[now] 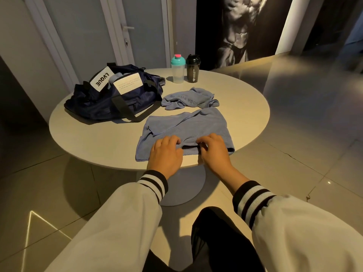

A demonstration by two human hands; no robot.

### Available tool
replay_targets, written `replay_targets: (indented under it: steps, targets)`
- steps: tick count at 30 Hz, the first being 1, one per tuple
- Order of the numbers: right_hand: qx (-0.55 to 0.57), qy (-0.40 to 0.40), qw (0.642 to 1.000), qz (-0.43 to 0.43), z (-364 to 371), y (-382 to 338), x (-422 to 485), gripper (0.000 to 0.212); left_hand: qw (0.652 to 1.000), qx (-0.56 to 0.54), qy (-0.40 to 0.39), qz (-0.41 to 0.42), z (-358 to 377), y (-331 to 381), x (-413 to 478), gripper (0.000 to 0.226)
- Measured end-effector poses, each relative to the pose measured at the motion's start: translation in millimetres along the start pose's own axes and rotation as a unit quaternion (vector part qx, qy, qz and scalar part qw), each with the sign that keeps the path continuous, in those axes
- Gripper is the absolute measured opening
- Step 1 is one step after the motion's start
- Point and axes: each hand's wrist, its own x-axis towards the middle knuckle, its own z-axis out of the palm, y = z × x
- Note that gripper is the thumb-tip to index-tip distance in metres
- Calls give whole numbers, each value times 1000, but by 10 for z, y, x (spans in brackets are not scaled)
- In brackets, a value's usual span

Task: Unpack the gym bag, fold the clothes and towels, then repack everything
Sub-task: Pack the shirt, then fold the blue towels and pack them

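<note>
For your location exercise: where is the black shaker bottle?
Head view: the black shaker bottle stands at the far edge of the table, just right of the teal-lidded bottle.

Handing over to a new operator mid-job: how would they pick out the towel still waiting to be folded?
On the round table, look right of the navy gym bag and in front of the teal-lidded bottle and black bottle. A crumpled blue towel lies there, beyond the flatter towel that the left hand and right hand hold. It alone shows embossed lettering.
</note>
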Motion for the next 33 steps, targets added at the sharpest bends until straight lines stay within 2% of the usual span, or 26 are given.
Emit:
replay_targets:
  steps: [3, 7, 13, 15, 17, 19, 24, 33]
  targets:
    - [6, 32, 999, -12, -36, 80, -86, 23, 1000, -14, -2, 1, -9, -33, -9, 26]
    - [-3, 27, 1000, -8, -61, 196, -157, 28, 1000, 3, 12, 16, 9, -12, -14, 25]
    - [-7, 36, 999, -16, -133, 237, -161, 33, 997, 69, 19, 21, 43, 111, 74, 30]
    - [-33, 68, 997, 3, -157, 282, -151, 31, 996, 41, 13, 80, 86, 283, 132, 31]
    - [-59, 90, 994, 17, -181, 323, -152, 25, 992, -27, -41, 120, 159, 462, 160, 30]
    - [-68, 96, 993, 20, -206, 388, -166, 20, 989, -48, -70, 122, 254, 548, 148, 30]
    - [-51, 73, 995, 40, -279, 583, -231, 28, 989, -44, -65, 123, 315, 499, 140, 28]
    - [-38, 62, 997, 33, -322, 551, -258, 25, 988, -41, -75, 129, 317, 496, 129, 19]
